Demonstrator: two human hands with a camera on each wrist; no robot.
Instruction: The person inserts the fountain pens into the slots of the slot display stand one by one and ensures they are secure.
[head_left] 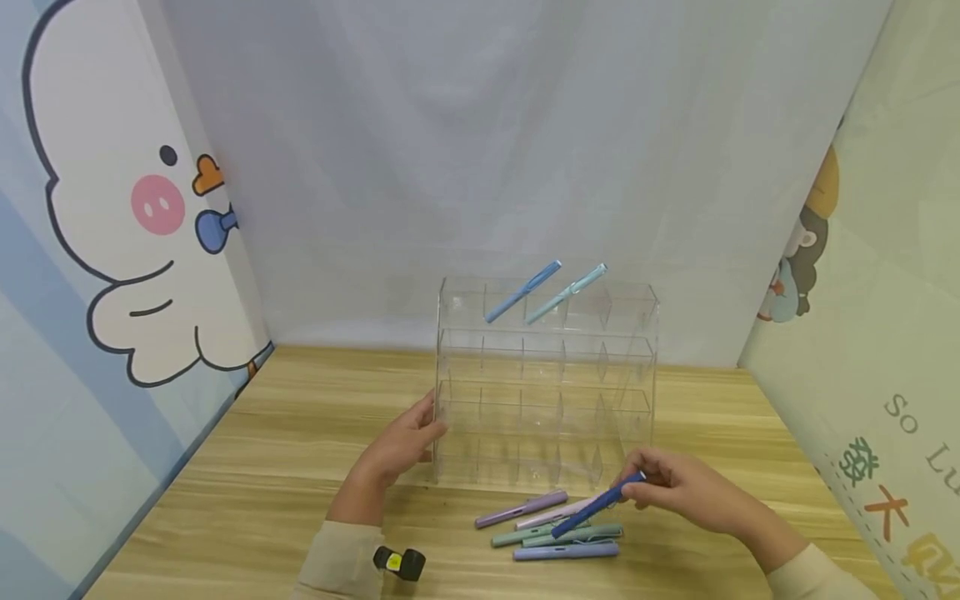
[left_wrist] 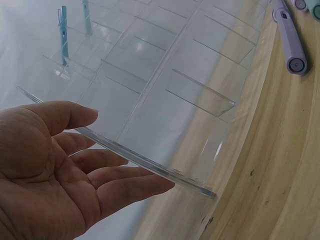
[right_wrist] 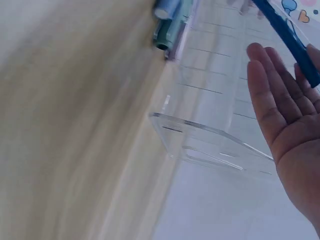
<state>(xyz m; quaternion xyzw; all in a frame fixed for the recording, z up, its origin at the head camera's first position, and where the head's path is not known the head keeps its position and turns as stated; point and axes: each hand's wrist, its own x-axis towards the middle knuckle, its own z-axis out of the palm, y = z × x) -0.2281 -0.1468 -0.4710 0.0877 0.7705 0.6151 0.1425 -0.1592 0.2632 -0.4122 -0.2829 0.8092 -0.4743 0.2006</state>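
Note:
A clear acrylic display rack (head_left: 480, 343) with several tiers of dividers stands on the table. My left hand (head_left: 401, 439) holds its left side panel, thumb at the front edge and fingers along the outside; the left wrist view shows this hand (left_wrist: 75, 165) close up. In front of the rack's lower right, my right hand (head_left: 686, 490) pinches a dark blue pen (head_left: 596, 506) by one end, slanted above the other pens. Two pens lean in the top tier: a blue pen (head_left: 522, 292) and a pale aqua pen (head_left: 566, 294).
On the wooden table (head_left: 247, 500) before the rack lie a purple pen (head_left: 521, 509), a pink pen, two green pens and a periwinkle pen (head_left: 566, 551). A black strap-like item (head_left: 400, 562) is by the left sleeve. A pale curtain (head_left: 487, 150) hangs behind; printed panels flank the table.

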